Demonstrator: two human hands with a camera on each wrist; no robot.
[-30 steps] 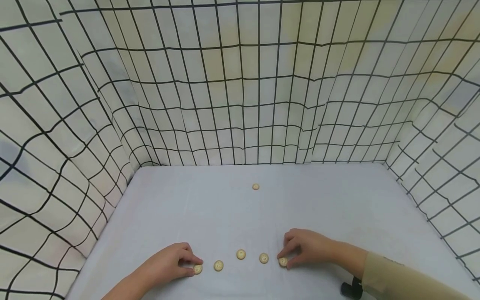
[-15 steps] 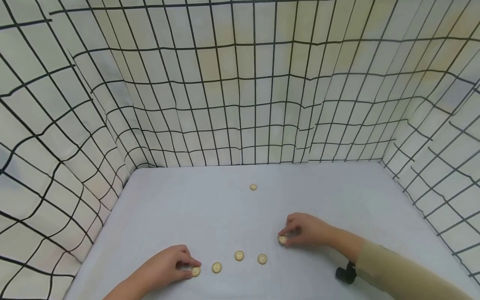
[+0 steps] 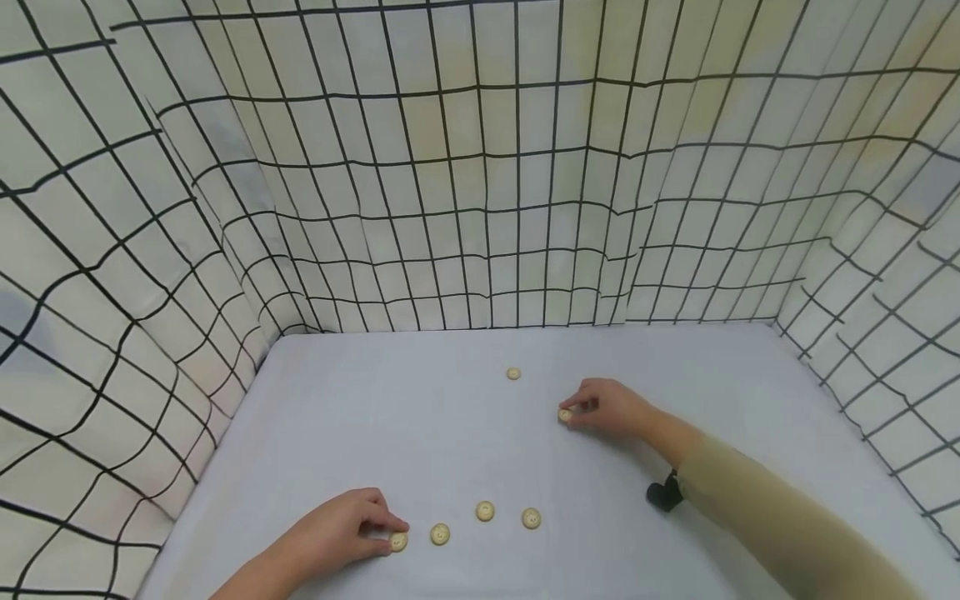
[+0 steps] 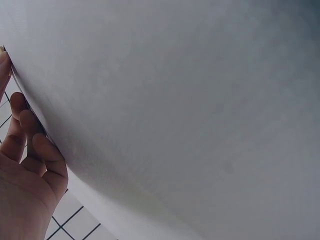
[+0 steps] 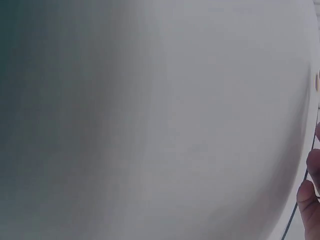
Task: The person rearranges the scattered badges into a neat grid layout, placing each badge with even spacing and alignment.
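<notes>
Several round, pale wooden-looking buttons lie on a white-covered table. In the head view my left hand (image 3: 348, 525) rests at the front left, thumb and finger pinching the leftmost button (image 3: 398, 542). My right hand (image 3: 611, 407) reaches farther out, right of centre, and pinches another button (image 3: 565, 414) by its edge. Between the hands at the front lie a button (image 3: 439, 533), a second button (image 3: 485, 511) and a third button (image 3: 531, 518). The left wrist view shows curled left fingers (image 4: 37, 135); only the right fingertips (image 5: 307, 192) show in the right wrist view.
One more button (image 3: 513, 373) lies alone near the back of the table (image 3: 360, 417), ahead and left of my right hand. Pale walls with a black grid (image 3: 465, 192) enclose the table at the back and sides. A black device (image 3: 664, 493) hangs under the right wrist.
My right hand has moved away from the front row toward the back of the table, with the button in its pinch. The left hand stays on its button.
</notes>
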